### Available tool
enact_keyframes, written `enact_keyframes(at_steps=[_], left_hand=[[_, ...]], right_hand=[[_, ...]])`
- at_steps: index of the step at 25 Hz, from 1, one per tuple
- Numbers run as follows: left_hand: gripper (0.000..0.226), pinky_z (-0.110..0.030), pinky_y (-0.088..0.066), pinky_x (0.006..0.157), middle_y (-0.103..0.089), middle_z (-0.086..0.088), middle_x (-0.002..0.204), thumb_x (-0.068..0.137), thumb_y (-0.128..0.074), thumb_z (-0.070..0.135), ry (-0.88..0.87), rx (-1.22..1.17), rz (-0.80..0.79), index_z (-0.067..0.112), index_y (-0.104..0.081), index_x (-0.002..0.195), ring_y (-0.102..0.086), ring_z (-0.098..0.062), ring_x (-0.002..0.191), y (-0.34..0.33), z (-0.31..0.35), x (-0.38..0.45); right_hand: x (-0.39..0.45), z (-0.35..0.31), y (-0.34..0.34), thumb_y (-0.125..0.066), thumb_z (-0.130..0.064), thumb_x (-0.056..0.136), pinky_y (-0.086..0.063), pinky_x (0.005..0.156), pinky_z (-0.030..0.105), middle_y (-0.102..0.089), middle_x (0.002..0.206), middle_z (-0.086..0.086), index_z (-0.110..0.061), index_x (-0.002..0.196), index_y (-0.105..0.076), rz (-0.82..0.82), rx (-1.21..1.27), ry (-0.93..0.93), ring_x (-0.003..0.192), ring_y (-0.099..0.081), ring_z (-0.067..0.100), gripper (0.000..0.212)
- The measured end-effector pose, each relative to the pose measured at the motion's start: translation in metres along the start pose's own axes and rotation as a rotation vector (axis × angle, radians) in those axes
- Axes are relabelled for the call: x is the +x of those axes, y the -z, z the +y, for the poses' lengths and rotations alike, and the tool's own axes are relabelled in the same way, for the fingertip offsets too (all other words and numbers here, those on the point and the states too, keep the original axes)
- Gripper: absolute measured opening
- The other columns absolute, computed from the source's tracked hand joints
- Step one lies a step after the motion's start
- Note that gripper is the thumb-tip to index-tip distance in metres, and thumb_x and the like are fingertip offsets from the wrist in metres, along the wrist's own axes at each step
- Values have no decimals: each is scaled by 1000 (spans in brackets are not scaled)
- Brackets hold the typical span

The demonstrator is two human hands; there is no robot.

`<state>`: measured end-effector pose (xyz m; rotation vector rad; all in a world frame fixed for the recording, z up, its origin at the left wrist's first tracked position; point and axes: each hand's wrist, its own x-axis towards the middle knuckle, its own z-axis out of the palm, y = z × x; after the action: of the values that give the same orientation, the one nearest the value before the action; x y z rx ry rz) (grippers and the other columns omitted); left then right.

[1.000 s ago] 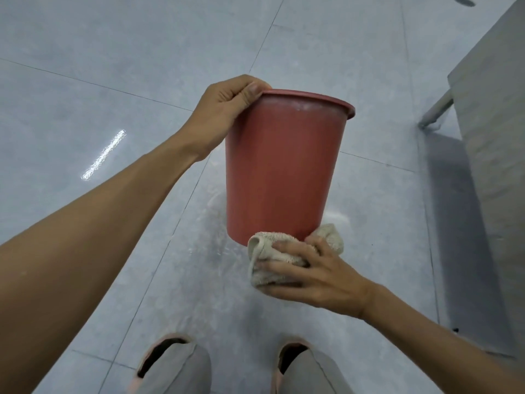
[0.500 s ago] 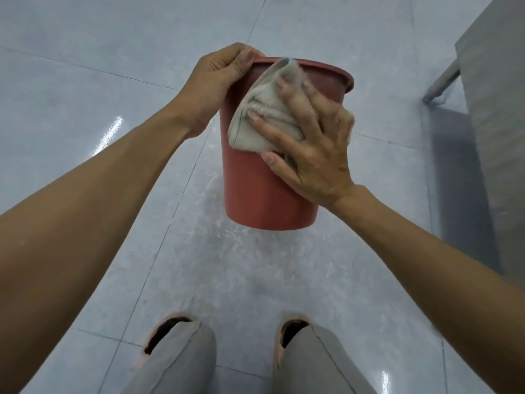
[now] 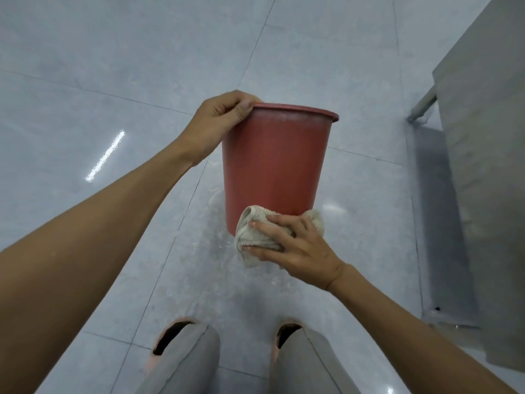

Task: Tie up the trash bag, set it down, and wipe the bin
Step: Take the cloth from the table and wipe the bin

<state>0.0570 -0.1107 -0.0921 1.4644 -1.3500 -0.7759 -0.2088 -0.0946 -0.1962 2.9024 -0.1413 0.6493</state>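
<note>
Glossy grey tiled floor (image 3: pixel 85 66)

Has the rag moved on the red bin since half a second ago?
Yes. The rag went from the bin rim down to its bottom edge, under the right hand.

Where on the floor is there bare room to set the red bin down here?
The tiled floor is bare to the left of and beyond the bin, which the left hand holds by its rim. Straight below it is open too, ahead of the feet. The right is crowded: the grey furniture. The right hand presses the cloth at the base.
</note>
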Motion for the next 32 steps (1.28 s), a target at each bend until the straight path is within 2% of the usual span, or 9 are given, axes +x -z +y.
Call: enact_keyframes(at_steps=[4, 7, 12, 17, 20, 22, 25, 28, 32], left_hand=[[20, -11, -44, 93, -71, 1, 111, 84, -76, 11, -19, 94, -8, 13, -68, 102, -63, 4, 100, -8, 31, -21], [20, -33, -33, 110, -73, 2, 111, 76, -79, 4, -91, 237, 26, 14, -69, 91, -60, -17, 116, -24, 47, -49], [20, -40, -11, 119, -74, 10, 108, 79, -69, -4, -43, 487, -38, 14, -71, 88, -50, -25, 132, -47, 45, -118], [60, -49, 10, 122, -51, 10, 145, 77, -66, 24, 50, 630, -216, 29, -53, 135, -20, -21, 150, -49, 44, -139], [61, -44, -6, 125, -38, 11, 154, 87, -50, 41, 232, 254, -128, 35, -36, 146, -16, -13, 151, -43, 88, -116], [43, -35, -27, 120, -54, 22, 138, 97, -48, 48, 320, -5, -75, 38, -46, 138, -40, -5, 139, -41, 131, -91], [27, -25, -47, 100, -68, 16, 116, 99, -53, 38, 321, -86, -9, 27, -59, 123, -62, -2, 113, -30, 216, -58], [17, -15, -49, 84, -70, 18, 103, 98, -57, 33, 306, -90, -24, 29, -60, 114, -66, 1, 97, -7, 324, -27], [14, -14, -46, 82, -68, 14, 104, 98, -57, 30, 204, -33, -198, 27, -60, 111, -61, -1, 98, 21, 495, 18]], right_hand=[[8, -1, 63, -73, -18, 89, -53, 74, 45, -64, 133, 6, -30, 114, -75, -44, 105, -168, 106, -64, 32, 28], [9, -2, 117, -72, -21, 93, -51, 87, 44, -59, 138, 11, -24, 122, -72, 151, 212, -410, 110, -58, 34, 29], [37, 3, 163, -64, -25, 96, -41, 106, 28, -55, 139, 11, -22, 122, -70, 393, 353, -838, 121, -48, 29, 28], [54, 15, 144, -67, -24, 94, -43, 107, 41, -54, 140, 0, -27, 121, -72, 357, 500, -1078, 122, -44, 21, 28], [69, 17, 150, -67, -24, 94, -43, 106, 45, -52, 141, -1, -26, 122, -71, 300, 527, -1100, 123, -42, 20, 28], [85, 18, 174, -67, -26, 95, -42, 106, 48, -51, 143, -1, -26, 123, -70, 284, 557, -1142, 124, -41, 20, 28], [116, 32, 248, -69, -27, 94, -42, 107, 50, -50, 143, 0, -27, 123, -69, 305, 549, -1210, 125, -40, 18, 29], [148, 50, 358, -71, -29, 92, -44, 107, 48, -50, 143, 0, -28, 125, -68, 303, 495, -1247, 125, -41, 18, 33], [185, 74, 526, -71, -27, 92, -44, 107, 47, -50, 143, 5, -24, 127, -67, 309, 414, -1331, 122, -43, 25, 36]])
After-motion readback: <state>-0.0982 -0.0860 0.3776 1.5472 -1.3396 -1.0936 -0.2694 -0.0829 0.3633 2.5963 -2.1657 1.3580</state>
